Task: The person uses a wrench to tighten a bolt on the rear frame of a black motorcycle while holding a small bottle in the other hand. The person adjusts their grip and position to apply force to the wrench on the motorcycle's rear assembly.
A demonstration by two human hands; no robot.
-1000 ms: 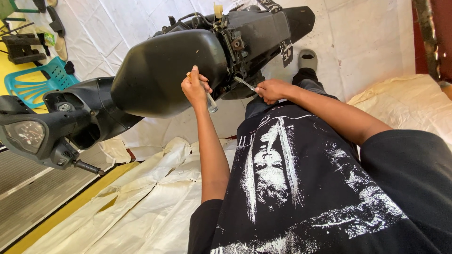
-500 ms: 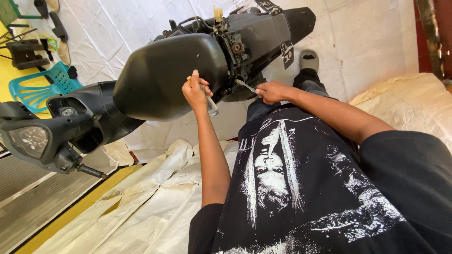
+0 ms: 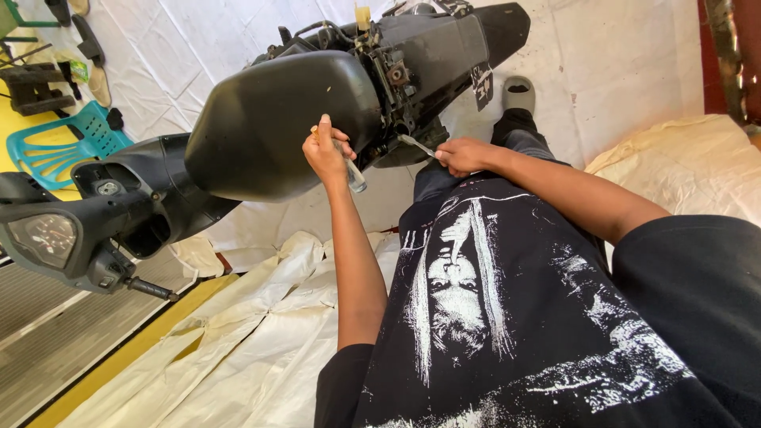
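The work centres on the exposed frame and engine area (image 3: 396,87) of a black scooter (image 3: 277,127), just behind the rear edge of its matt black seat (image 3: 269,119). A slim metal tool (image 3: 416,145) reaches into that opening from below; the right hand (image 3: 460,156) has its fingers clamped round the tool's near end. The left hand (image 3: 326,152), against the seat's lower rear edge, has its fingers closed on a second tool with a clear handle (image 3: 354,176), whose end hangs down below the fist. What either tip meets inside the frame is hidden.

To do this well, I judge that the right hand should keep the slim tool in line with whatever it engages, while the left hand braces steadily against the seat so the two pulls oppose each other without slipping.

Further from the seat, the handlebar and speedometer (image 3: 43,238) lie to the lower left, a teal plastic chair (image 3: 59,147) beyond them, and cream sheets (image 3: 261,333) cover the floor beneath.
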